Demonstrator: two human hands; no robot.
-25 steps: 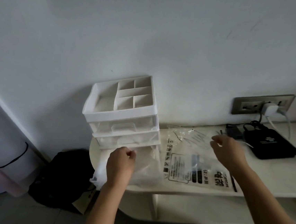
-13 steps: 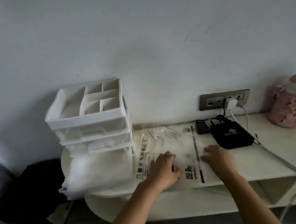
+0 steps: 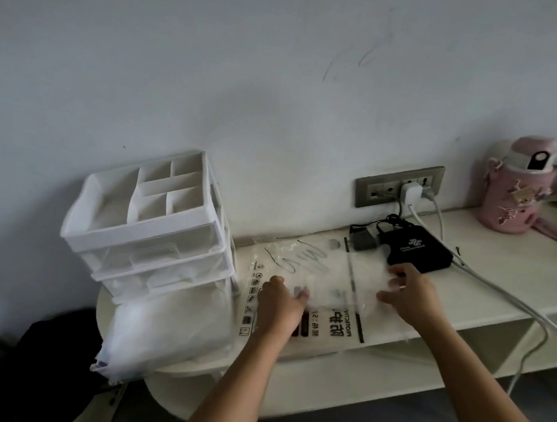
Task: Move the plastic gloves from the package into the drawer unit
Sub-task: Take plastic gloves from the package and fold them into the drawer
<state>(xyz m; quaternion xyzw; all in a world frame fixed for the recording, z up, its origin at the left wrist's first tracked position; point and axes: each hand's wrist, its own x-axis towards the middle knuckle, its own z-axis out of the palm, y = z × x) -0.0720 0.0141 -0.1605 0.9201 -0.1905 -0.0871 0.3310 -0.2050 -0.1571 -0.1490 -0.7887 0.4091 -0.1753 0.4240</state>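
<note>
A white drawer unit [image 3: 153, 222] stands at the left end of the shelf, with open compartments on top. Its bottom drawer is pulled out and heaped with translucent plastic gloves [image 3: 163, 332] that hang over the front edge. The printed glove package [image 3: 299, 264] lies flat on the shelf to the right of the unit. Over the package, my left hand [image 3: 278, 307] and my right hand [image 3: 413, 300] each pinch one side of a hazy clear bunch of plastic gloves [image 3: 340, 293] stretched between them.
A black router box [image 3: 419, 253] and a small adapter [image 3: 362, 241] sit just behind my right hand, and cables run from them to the wall socket [image 3: 398, 188]. A pink bottle [image 3: 510, 195] stands far right. A black bag [image 3: 45, 358] lies on the floor at left.
My left hand left the drawer's glove heap and crossed right to the package. Both hands went from lying on the package to pinching a clear bunch of gloves.
</note>
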